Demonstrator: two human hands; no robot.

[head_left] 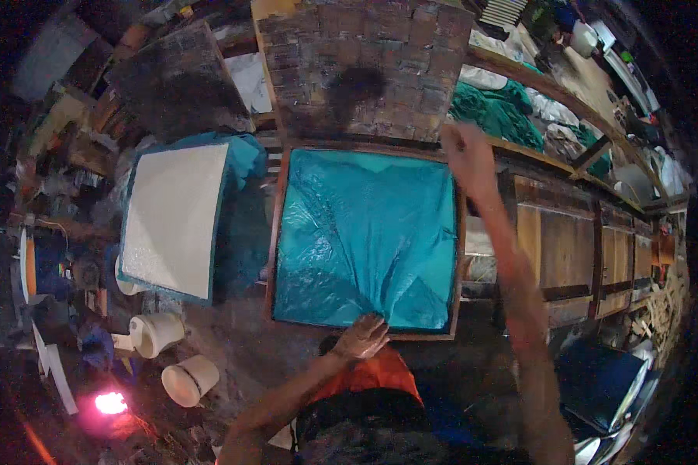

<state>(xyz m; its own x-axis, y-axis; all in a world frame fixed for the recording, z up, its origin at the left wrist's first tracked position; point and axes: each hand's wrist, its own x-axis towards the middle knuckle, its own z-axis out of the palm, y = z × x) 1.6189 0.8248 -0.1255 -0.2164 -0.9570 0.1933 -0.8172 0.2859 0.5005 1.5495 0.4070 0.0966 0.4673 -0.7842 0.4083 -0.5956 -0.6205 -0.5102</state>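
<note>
A wet teal cloth (pixel 341 225) lies across a square wooden frame (pixel 459 263) in front of me, covering what is under it. My left hand (pixel 363 336) is at the frame's near edge, its fingers closed on the cloth's near edge. Creases in the cloth run together toward those fingers. By the frame's far right corner, my right hand (pixel 467 151) is raised with its arm stretched out. Its fingers look curled but are blurred, and whether anything is in them I cannot make out.
To the left, a flat white slab (pixel 174 221) rests on another teal cloth (pixel 244 163). A brown woven-textured panel (pixel 357 74) leans beyond the frame. Pale buckets (pixel 190 381) stand at the lower left near a bright pink light (pixel 111 403). Wooden frames (pixel 558 240) stand to the right.
</note>
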